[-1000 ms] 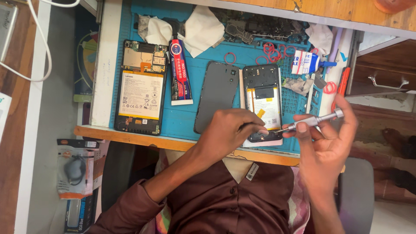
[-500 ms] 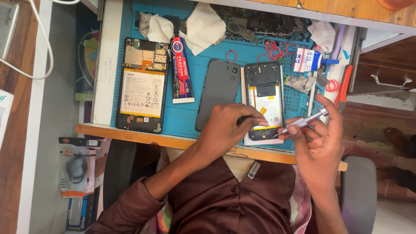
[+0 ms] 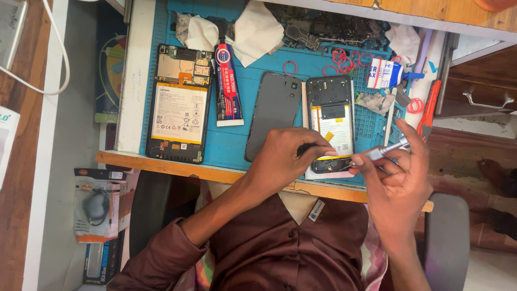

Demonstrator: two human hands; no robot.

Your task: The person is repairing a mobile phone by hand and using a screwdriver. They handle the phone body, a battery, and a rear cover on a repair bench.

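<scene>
1. Blister packs (image 3: 97, 207), grey with orange trim, hang low at far left, below the counter (image 3: 161, 161) edge.
2. Opened phone (image 3: 179, 102) with big white-labelled battery lies on blue mat (image 3: 237, 140), left part.
3. Glue tube (image 3: 226, 83), red and blue label, upright just right of it.
4. Dark grey back cover (image 3: 274, 110) lies mid-mat.
5. Left hand (image 3: 285, 161) curled, fingers pressing the bottom end of second open phone (image 3: 331, 116): black frame, white battery, yellow tab.
6. Right hand (image 3: 396, 180) closed around silver screwdriver (image 3: 377, 153), tip at that phone's lower edge.
7. White-blue small bottle (image 3: 385, 73) upper right; orange-handled tool (image 3: 428, 110) beside mat edge.
</scene>
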